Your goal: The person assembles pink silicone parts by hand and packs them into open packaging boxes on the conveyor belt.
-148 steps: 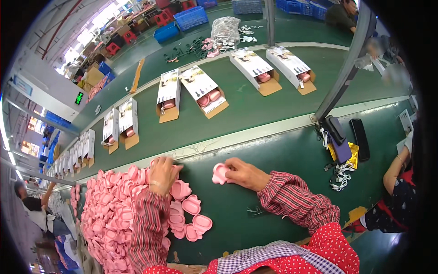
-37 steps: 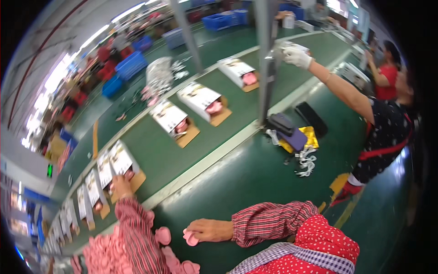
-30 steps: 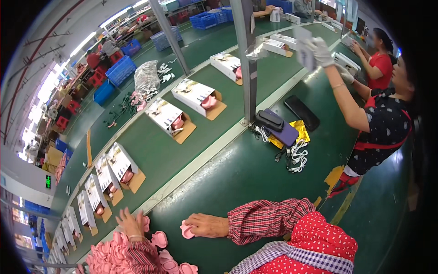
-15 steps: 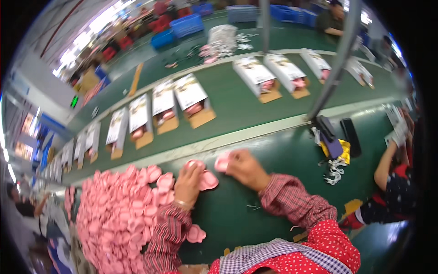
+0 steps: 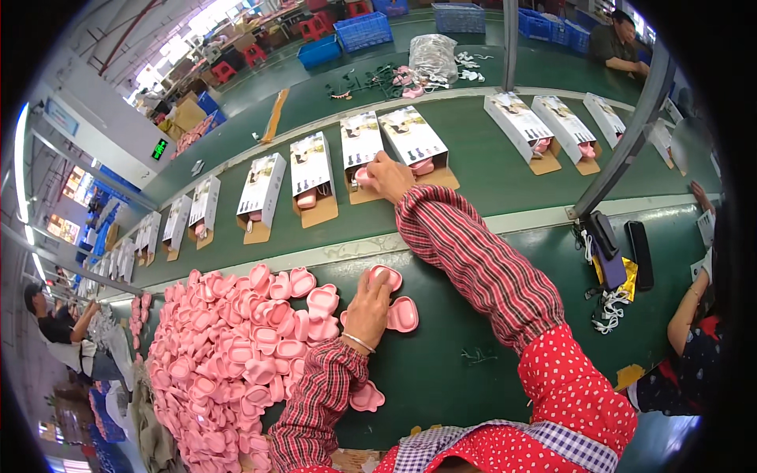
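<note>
My right hand [image 5: 392, 178] reaches across to the belt, its fingers closed on a pink moulded piece [image 5: 364, 177] at the open end of a white box [image 5: 360, 134]. Part of that piece is hidden by the box and my fingers. Over the near table, my left hand [image 5: 367, 313] has its fingertips on another pink piece [image 5: 386, 276], gripping its edge. Close beside that hand lies a loose pink piece [image 5: 403, 314], rounded with a raised rim. To its left spreads a large heap of similar pink pieces [image 5: 229, 355].
More white boxes [image 5: 263, 189] with open brown flaps line the green belt [image 5: 465, 189]. A metal post [image 5: 623, 150] rises at right, near dark cases [image 5: 640, 252] and white cables [image 5: 609, 311]. Co-workers sit at far right, far left and across the belt.
My right hand has moved forward from the table to the box on the belt, carrying a pink piece. My left hand stays by the heap. The whole view has shifted.
</note>
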The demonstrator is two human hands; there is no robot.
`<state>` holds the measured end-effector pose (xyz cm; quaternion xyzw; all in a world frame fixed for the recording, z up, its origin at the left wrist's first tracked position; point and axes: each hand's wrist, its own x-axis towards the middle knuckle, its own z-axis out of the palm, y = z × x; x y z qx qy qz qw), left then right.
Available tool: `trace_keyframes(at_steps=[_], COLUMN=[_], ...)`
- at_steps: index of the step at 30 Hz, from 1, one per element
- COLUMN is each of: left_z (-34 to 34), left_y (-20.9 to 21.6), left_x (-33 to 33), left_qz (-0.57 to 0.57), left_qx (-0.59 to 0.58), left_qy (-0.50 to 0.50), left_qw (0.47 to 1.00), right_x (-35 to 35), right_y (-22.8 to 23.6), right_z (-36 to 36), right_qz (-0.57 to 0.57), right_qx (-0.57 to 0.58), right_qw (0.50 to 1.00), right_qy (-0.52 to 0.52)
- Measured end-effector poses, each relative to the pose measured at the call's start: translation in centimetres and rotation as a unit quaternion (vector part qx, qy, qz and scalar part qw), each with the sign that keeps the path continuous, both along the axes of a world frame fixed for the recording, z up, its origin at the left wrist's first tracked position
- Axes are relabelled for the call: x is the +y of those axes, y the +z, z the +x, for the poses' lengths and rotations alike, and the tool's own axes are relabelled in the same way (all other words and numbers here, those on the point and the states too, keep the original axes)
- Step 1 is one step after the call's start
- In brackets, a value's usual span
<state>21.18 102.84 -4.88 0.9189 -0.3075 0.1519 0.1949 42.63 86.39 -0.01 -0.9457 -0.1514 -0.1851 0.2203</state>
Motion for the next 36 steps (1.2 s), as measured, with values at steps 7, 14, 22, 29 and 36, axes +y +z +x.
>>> trace_keyframes(at_steps=[7,14,22,29,36], left_z=[1.4,11.8,22.5,23.0,24.5], left_y=[0.9,4.4,2.4,2.4,3.2], left_x=[3.8,10.1,9.6,8.5,11.7], left_qz=[-0.016,-0.071,-0.04,-0.064,-0.109], left_qx=[-0.1,-0.127,-0.055,-0.015,0.003], left_qy=[0.032,0.105,0.194,0.139,0.177], left_qw=[0.994,0.984,0.979,0.988,0.978], right_x=[1.2,5.0,10.2,12.9,17.4], right_y=[-2.8,-4.4,-3.4,-3.6,-2.9], right_z=[-2.1,-21.1,-26.1,-26.0,-26.2], right_qz=[0.137,0.121,0.072,0.084,0.091], right_qx=[-0.104,-0.014,-0.033,-0.02,-0.032], right_qw=[0.983,0.935,0.941,0.947,0.95], right_qy=[0.068,0.334,0.328,0.31,0.298])
